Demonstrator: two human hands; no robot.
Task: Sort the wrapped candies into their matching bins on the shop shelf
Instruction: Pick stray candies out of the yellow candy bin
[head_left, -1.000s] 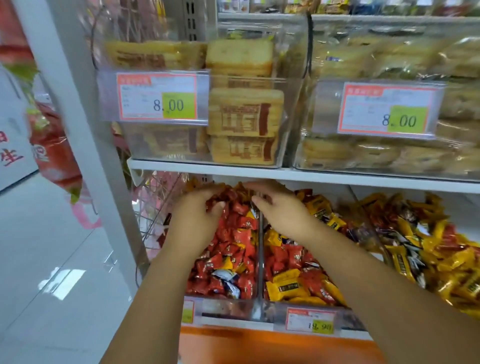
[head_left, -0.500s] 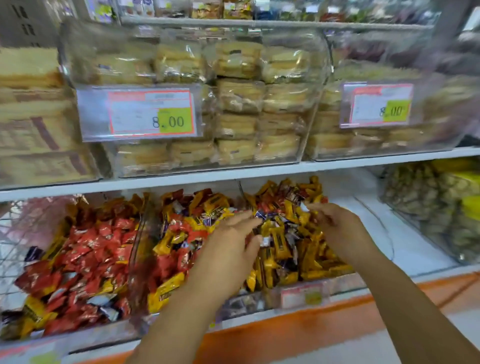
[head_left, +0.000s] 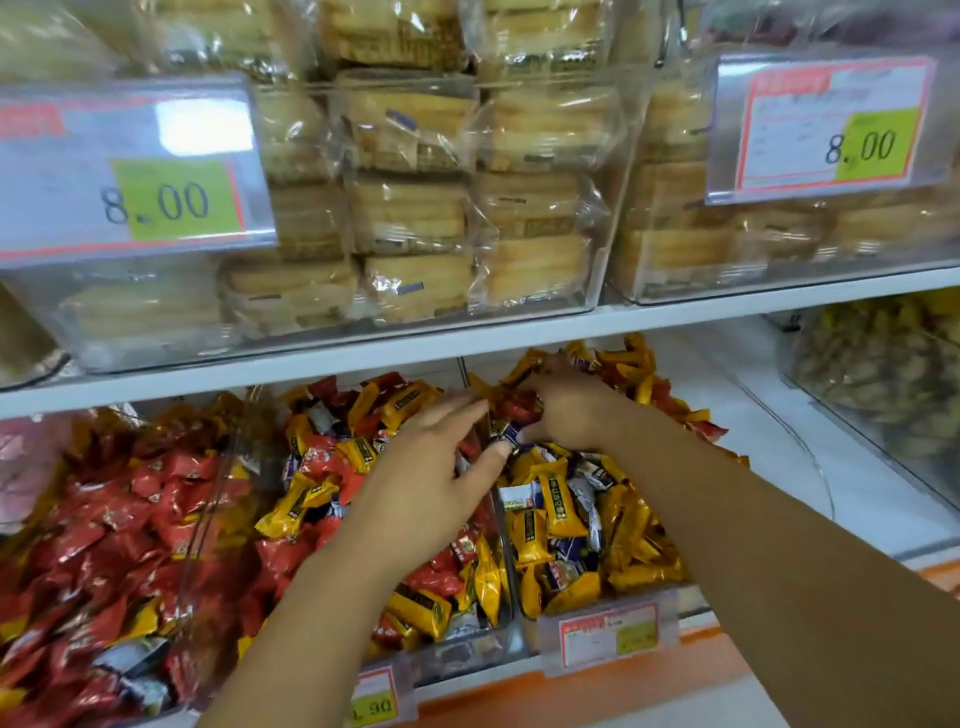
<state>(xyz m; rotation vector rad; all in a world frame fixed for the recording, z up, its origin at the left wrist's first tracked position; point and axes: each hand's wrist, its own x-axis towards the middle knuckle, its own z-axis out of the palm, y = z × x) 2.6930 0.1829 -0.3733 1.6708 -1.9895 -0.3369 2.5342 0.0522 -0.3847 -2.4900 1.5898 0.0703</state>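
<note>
Both hands have gone further to the right and deeper into the shelf since half a second ago, and they are now closer to each other. The view has also come nearer to the bins.

The right hand (head_left: 574, 413) is at the back of the right bin (head_left: 688, 597). Its grip is closed: the fingers and the thumb curl round a red candy (head_left: 511, 405) on top of the heap. This bin holds mostly yellow candies (head_left: 558, 501) mixed with some dark blue ones.

The left hand (head_left: 431, 483) hovers over the middle bin (head_left: 452, 657). Its grip is apart, with the fingers straight and pointing to the right hand. The tip of its thumb is just beside the clear divider (head_left: 506, 545) between the middle and the right bin. I cannot tell if it touches any wrapper. The middle bin holds red and yellow candies together.

On the left, the left bin (head_left: 205, 525) is filled almost only with red candies (head_left: 119, 525). A small price tag (head_left: 608, 636) hangs on the front of the right bin.

Above the white shelf board (head_left: 519, 338) stand clear boxes with wrapped pastries (head_left: 410, 218). Two price labels reading 8.00 hang on them, one at the left (head_left: 124, 171) and one at the right (head_left: 826, 124). At the far right of the lower shelf is another clear box (head_left: 883, 395) with blurred brownish goods.
</note>
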